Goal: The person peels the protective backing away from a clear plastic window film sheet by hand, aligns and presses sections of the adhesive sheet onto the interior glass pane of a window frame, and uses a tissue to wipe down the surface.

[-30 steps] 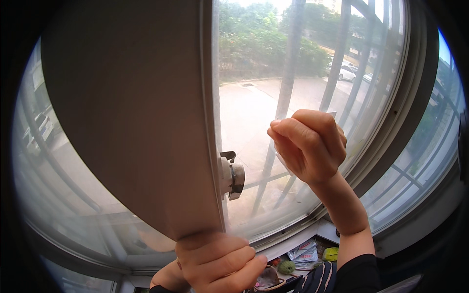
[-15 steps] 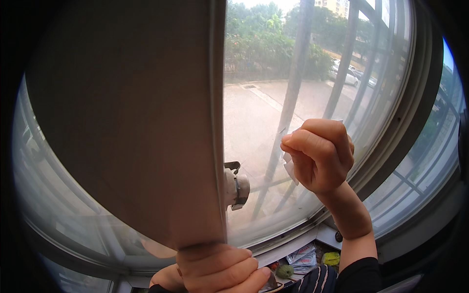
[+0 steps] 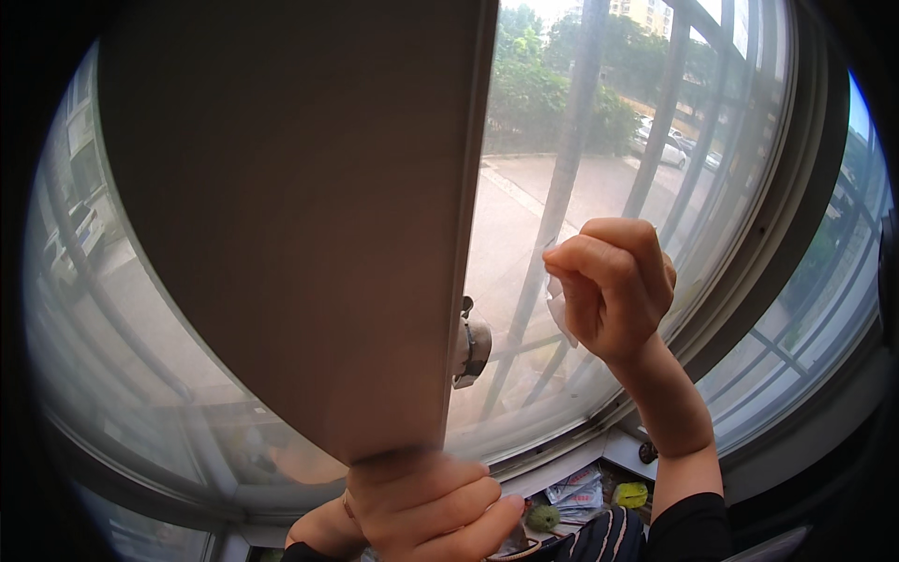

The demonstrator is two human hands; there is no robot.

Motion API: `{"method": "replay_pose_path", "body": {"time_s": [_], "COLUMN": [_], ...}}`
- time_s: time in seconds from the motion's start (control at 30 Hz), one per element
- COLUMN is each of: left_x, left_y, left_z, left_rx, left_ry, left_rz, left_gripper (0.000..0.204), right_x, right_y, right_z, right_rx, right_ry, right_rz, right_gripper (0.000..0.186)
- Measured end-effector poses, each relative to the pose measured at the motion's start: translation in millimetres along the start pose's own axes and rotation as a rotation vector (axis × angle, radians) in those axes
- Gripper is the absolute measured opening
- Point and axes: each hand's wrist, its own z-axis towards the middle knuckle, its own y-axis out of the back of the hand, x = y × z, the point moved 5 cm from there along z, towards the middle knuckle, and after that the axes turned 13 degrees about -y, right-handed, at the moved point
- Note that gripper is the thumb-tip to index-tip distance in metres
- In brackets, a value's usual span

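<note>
A broad, shaded pale panel (image 3: 281, 215) stands upright through the middle of the view, with a whitish fitting with a metal band (image 3: 473, 351) jutting beside its right edge. My left hand (image 3: 435, 506), partly blurred, has its fingers curled at the panel's lower end. My right hand (image 3: 613, 286) is raised in front of the barred window (image 3: 515, 215), fingertips pinched on a thin whitish piece (image 3: 560, 309) that hangs behind them; much of that piece is hidden by the hand.
Window tracks (image 3: 758, 234) curve down the right. Flat packets (image 3: 576, 492), a green fuzzy ball (image 3: 543, 518), a yellow item (image 3: 630, 495) and dark striped cloth (image 3: 609, 539) lie low behind my hands. More barred glass (image 3: 103, 281) is at the left, with cars and trees outside.
The panel's right edge shows farther right, covering more of the window and fitting. My pinched right hand has shifted slightly right and down since a second ago; my left hand stays low.
</note>
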Motion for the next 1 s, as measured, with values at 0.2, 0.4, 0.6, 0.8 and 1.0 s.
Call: {"method": "replay_pose_path", "body": {"time_s": [0.2,0.4,0.6,0.8,1.0], "left_x": [1,2,1,2,3], "left_y": [-4,-3,-1,-4,-5], "left_z": [-3,-2,-5,-6,-10], "left_rx": [-0.048,-0.075,-0.086,-0.107,-0.106], "left_ry": [-0.01,-0.038,-0.02,-0.037,-0.027], "left_rz": [0.02,0.0,-0.002,0.024,0.058], "left_gripper": [0.007,0.011,0.014,0.018,0.007], "right_x": [0,7,10,10,17], "right_y": [9,12,13,15,12], "right_z": [13,27,27,21,24], "right_rx": [0.075,0.268,0.32,0.348,0.405], "right_ry": [0.014,0.148,0.229,0.231,0.142], "right_rz": [-0.008,-0.109,-0.18,-0.205,-0.241], "right_gripper": [0.019,0.021,0.021,0.022,0.018]}}
